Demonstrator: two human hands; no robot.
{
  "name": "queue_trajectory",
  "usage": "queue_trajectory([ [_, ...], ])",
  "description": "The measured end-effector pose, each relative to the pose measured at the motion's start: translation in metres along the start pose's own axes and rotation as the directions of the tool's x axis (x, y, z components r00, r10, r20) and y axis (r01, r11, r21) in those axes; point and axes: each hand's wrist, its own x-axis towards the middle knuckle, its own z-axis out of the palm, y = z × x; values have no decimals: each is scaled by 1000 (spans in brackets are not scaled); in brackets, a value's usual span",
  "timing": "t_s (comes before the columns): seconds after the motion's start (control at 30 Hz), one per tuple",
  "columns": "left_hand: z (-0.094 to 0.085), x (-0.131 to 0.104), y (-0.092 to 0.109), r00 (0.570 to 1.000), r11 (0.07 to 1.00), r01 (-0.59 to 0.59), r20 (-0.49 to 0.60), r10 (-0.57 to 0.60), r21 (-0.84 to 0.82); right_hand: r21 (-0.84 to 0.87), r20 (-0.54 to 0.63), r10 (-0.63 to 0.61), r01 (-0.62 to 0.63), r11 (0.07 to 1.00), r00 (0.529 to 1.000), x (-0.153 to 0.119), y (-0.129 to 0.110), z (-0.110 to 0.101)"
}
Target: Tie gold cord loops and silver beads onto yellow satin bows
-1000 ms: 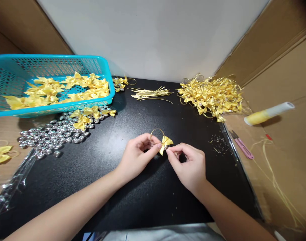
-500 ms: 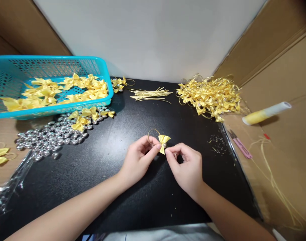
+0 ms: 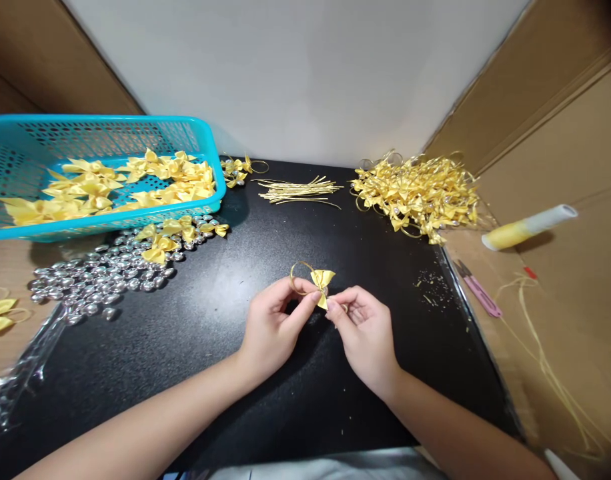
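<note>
Beads (image 3: 105, 280), silvery, lie heaped at the left edge of the table (image 3: 185, 347), a few loose bows (image 3: 159, 249) on top; behind them a blue basket (image 3: 110, 217) of yellow ribbon bows (image 3: 185, 181) hides the far-left corner. Cut gold cords (image 3: 300, 191) lie near the far edge's middle, a pile of gold-looped bows (image 3: 420, 193) at the far-right corner, pink-handled snips (image 3: 483, 298) just past the right edge. Above mid-table, the left hand (image 3: 275, 327) pinches a looped yellow bow (image 3: 322, 277); close by, the right hand (image 3: 368, 333) is clamped on its lower side.
</note>
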Motion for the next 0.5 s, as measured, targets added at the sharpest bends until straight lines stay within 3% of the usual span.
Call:
queue_trajectory([
  [0.3,-4,-1,-1,989,975,-146,6,147,165,173,34,79,-84,981,996,1,1,2],
  [0.5,-4,0,-1,966,950,-257,23,257,180,197,53,112,-120,973,992,2,2,2],
])
